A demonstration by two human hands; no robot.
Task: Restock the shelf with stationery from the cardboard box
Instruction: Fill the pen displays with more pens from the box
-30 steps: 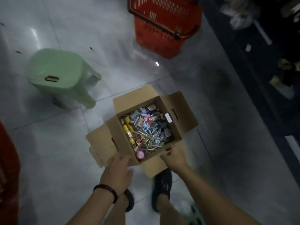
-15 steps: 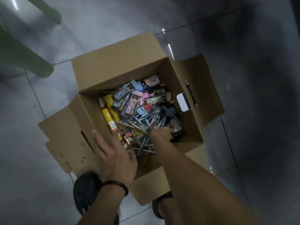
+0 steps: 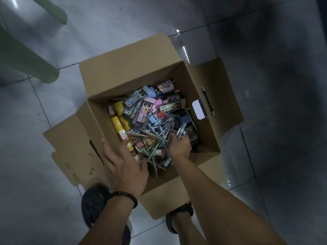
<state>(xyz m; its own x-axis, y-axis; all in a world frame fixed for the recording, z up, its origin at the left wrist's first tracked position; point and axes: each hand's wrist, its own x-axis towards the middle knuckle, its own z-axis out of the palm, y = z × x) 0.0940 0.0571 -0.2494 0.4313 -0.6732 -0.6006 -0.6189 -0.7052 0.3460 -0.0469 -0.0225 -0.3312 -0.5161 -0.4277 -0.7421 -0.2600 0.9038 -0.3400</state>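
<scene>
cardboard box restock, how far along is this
Done: the cardboard box sits on the floor with its flaps open. In hand: the right hand is down inside, fingers curled round a bunch of pens; the left hand is open at the near-left rim. Left: nearly everything. The box is heaped with packets and pens, and no shelf is in view.

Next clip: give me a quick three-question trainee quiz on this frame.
1. True or false: the cardboard box on the floor is closed.
2. What does the right hand grip? A: pens; B: a yellow tube; C: a box flap.
3. Fill in: the dark bracelet sits on the ___ wrist.
Key: 1 false; 2 A; 3 left.
</scene>
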